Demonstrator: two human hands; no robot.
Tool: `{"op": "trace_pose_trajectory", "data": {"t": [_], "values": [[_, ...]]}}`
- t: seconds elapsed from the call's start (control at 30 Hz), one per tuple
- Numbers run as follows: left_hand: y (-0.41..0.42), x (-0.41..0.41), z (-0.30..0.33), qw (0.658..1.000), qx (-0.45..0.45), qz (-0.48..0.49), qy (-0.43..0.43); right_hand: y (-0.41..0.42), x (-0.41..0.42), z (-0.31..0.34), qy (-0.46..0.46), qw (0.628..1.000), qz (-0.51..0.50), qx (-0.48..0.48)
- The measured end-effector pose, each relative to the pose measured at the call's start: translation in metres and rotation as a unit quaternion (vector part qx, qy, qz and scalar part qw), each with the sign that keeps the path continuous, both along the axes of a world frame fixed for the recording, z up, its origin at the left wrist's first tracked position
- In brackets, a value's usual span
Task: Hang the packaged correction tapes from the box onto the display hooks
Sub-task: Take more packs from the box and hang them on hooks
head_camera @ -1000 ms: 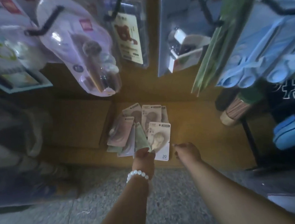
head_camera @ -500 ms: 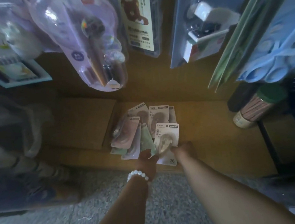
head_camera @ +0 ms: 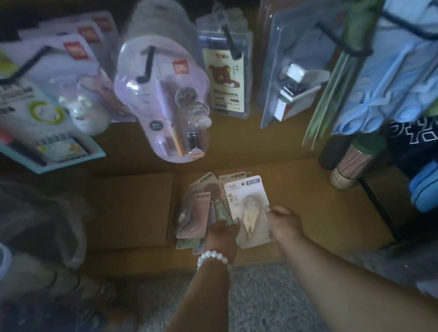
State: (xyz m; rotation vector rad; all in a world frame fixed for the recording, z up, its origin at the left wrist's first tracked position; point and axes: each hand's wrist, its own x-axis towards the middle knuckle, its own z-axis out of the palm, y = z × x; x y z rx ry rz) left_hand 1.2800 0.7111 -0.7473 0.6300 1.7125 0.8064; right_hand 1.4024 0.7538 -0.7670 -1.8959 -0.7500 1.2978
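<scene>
- The cardboard box (head_camera: 308, 211) lies open on the floor, and its near edge is under both wrists.
- The fan of correction tape packs (head_camera: 195, 214) stands over the middle of the box; the left hand (head_camera: 222, 233) grips their lower ends, fingers curled around them.
- The white pack (head_camera: 247, 203) is at the right side of the fan; the right hand (head_camera: 284, 222) pinches its right edge, and the thumb seems to be on the front.
- I judge the packs light, with stiff card and a slippery plastic blister; it is better to hold the card edge.
- The display hooks (head_camera: 147, 64) above already carry other goods; a free hook I cannot find.
- The hang holes are too blurred to see.
</scene>
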Motion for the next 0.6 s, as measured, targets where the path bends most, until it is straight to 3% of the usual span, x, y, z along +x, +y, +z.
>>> {"op": "trace_pose_trajectory", "data": {"t": [0.17, 0.33, 0.5, 0.6], "values": [[-0.012, -0.021, 0.025, 0.991, 0.031, 0.042, -0.122, -0.024, -0.025, 0.025, 0.06, 0.998, 0.025, 0.017], [-0.013, -0.032, 0.026, 0.991, 0.048, 0.024, -0.12, -0.018, -0.03, 0.018, 0.113, 0.994, -0.001, 0.009], [-0.011, -0.032, 0.018, 0.988, 0.079, 0.049, -0.124, 0.023, -0.013, -0.015, 0.018, 0.999, 0.024, -0.011], [-0.009, -0.035, 0.013, 0.984, 0.095, 0.071, -0.129, 0.048, -0.014, -0.033, -0.08, 0.989, 0.115, -0.053]]}}
